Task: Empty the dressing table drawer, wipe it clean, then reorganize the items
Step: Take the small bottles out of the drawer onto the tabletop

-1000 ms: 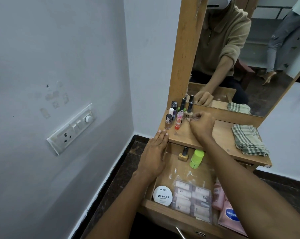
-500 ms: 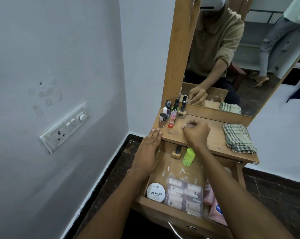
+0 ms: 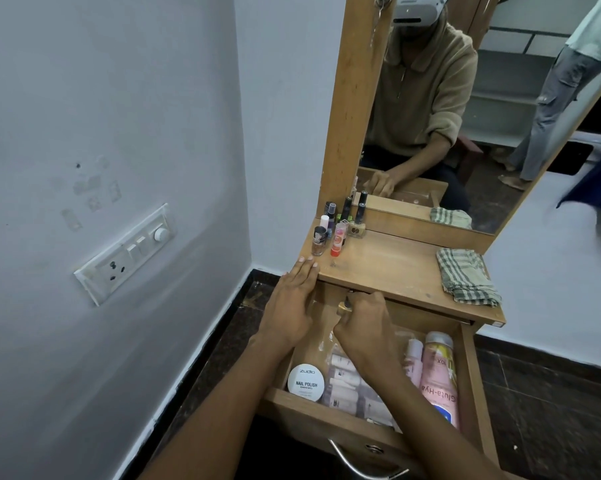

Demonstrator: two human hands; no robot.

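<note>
Much of the open wooden drawer (image 3: pixel 472 386) is hidden under the two forearms that cross it from the lower edge. The right forearm covers most of a clear plastic packet of small white sachets (image 3: pixel 344 382), and the far back of the drawer lies in shadow under the wooden tabletop (image 3: pixel 389 265). Of the small gold-based nail polish bottle with a dark cap (image 3: pixel 346 305) only a sliver shows past the knuckles. A pink lotion bottle (image 3: pixel 439 379) lies along the drawer's right side, its lower end covered by the arm, its label only partly legible. A smaller pale pink tube (image 3: pixel 414 362) beside it is half covered. The round white tin marked "nail polish" (image 3: pixel 306 382) sits plainly in the near left corner.

The right hand (image 3: pixel 365 327) reaches into the back of the drawer, fingers curled and pinching the gold-based bottle. The left hand (image 3: pixel 292 306) lies flat with straight fingers along the drawer's left side, fingertips touching the tabletop's front edge.

On the tabletop's back left corner stands a cluster of nail polish bottles (image 3: pixel 337 226), upright and close together, some blocking others. A folded green-checked cloth (image 3: pixel 465 278) lies at the right end, near the mirror (image 3: pixel 465 116).
</note>
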